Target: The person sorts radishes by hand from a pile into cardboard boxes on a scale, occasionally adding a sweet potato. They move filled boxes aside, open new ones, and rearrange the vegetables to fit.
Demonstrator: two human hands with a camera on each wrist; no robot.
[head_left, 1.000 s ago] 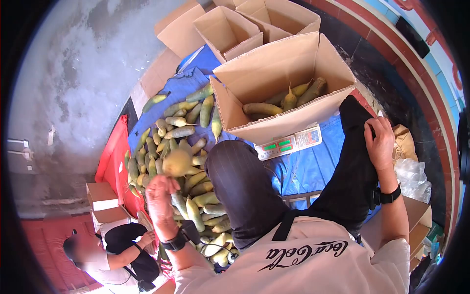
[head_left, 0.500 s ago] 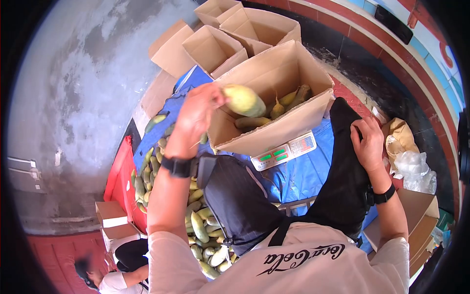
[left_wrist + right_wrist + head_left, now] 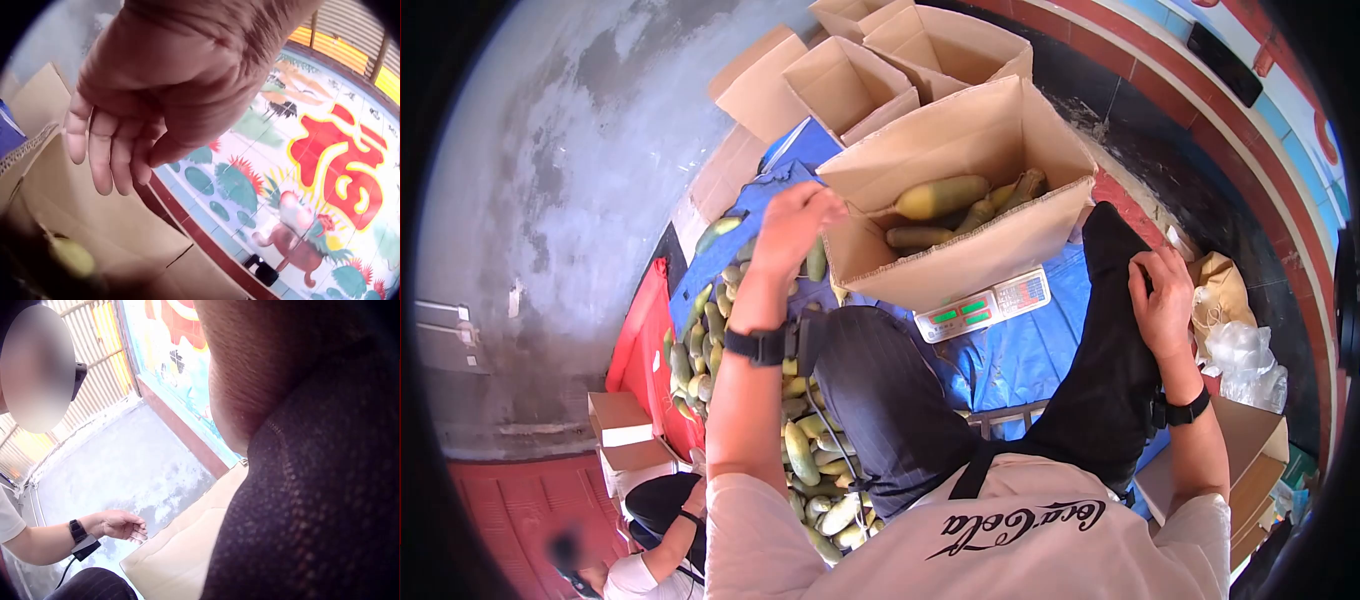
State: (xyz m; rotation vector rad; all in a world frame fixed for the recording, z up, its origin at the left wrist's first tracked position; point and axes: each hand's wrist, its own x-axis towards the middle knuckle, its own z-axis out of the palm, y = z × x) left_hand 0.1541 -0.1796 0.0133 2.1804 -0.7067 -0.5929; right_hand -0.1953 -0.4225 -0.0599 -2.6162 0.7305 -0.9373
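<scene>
My left hand (image 3: pixel 798 232) hovers at the near left corner of a large cardboard box (image 3: pixel 960 272), its fingers loosely bent and holding nothing. The left wrist view shows the same hand (image 3: pixel 169 87) with relaxed fingers over the box opening. Inside the box lie several green radishes, with a thick yellow-green radish (image 3: pixel 942 197) on top. Under the box, a digital scale (image 3: pixel 985 306) shows lit green displays. My right hand (image 3: pixel 1165 298) rests on my right knee with loosely curled fingers and nothing in them.
Many green radishes (image 3: pixel 803 455) are heaped on a blue tarp (image 3: pixel 1010 370) to the left. More open cardboard boxes (image 3: pixel 855 85) stand behind the large one. Another person (image 3: pixel 662 545) sits at lower left. Plastic bags (image 3: pixel 1245 360) and a paper bag (image 3: pixel 1220 285) lie at right.
My left hand has carried a green radish from the heap to the box and let it go there. It has drawn slightly back left. My right hand stays on the knee.
</scene>
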